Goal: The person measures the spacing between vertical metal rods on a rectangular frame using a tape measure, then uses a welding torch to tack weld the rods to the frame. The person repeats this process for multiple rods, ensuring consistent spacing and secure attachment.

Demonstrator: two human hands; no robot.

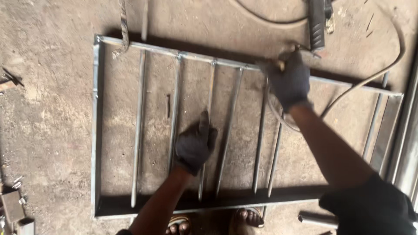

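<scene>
A gloved left hand (194, 146) presses flat on a bar of the steel grille (96, 126); the gloved right hand (289, 82) grips a welding holder (282, 65) at its top rail.

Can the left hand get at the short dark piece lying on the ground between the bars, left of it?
Probably yes. The left hand rests on a bar of the metal frame, and the short dark piece lies just past the neighbouring bar, on bare ground, with nothing covering it.
</scene>
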